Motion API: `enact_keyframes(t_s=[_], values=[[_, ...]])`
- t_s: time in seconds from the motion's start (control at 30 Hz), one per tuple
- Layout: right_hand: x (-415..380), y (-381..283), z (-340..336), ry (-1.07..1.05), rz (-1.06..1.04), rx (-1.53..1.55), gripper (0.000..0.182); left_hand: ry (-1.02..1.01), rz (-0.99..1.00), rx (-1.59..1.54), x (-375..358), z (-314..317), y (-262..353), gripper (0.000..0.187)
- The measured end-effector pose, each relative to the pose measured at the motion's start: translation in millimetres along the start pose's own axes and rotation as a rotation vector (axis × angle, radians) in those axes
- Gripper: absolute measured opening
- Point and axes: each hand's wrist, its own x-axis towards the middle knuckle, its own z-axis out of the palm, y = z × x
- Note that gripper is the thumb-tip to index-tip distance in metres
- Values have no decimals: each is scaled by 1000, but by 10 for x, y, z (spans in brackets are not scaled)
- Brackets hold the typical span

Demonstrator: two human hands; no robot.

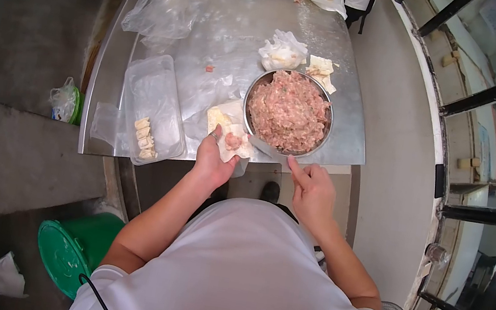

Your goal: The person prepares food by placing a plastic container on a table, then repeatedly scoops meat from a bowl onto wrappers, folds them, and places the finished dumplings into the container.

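Wrapper point(244, 152) is held where, tho?

Near the tabletop point(233, 37) edge, by curled left fingers point(217, 132), meat point(232, 142) on it. Blade's point(269, 151) gripped by closed right fingers point(295, 169). Few folded pieces point(145, 141) are trayed; bowl's point(264, 78) left heaped.

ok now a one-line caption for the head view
Left hand holds a wrapper topped with minced meat, beside a heaped metal bowl

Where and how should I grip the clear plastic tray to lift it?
Probably by both long rims, from left and right: the tray is long and shallow with raised walls. The folded pieces sit at its near end, so gripping toward that end should balance better.
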Motion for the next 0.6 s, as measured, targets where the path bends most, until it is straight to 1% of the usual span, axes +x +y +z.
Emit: enact_keyframes(t_s=[0.1, 0.2, 0.3, 0.4, 0.5, 0.6], values=[[154, 70, -115, -54, 110, -43, 44, -108, 24, -54, -47, -9, 49, 49], [299, 129, -237, -276, 169, -235, 42, -85, 36, 11, -48, -61, 69, 48], [351, 234, -102, -368, 165, -323, 40, -116, 33, 86, -159, -51, 41, 47], [323, 285, -30, -380, 124, -350, 41, -67, 6, 85, -180, -80, -23, 46], [337, 279, -93, -458, 171, -290, 40, -101, -18, 53, -32, -271, -115, 44], [383, 271, -63, -478, 232, -155, 31, -114, -78, 108, -87, -293, -166, 40]])
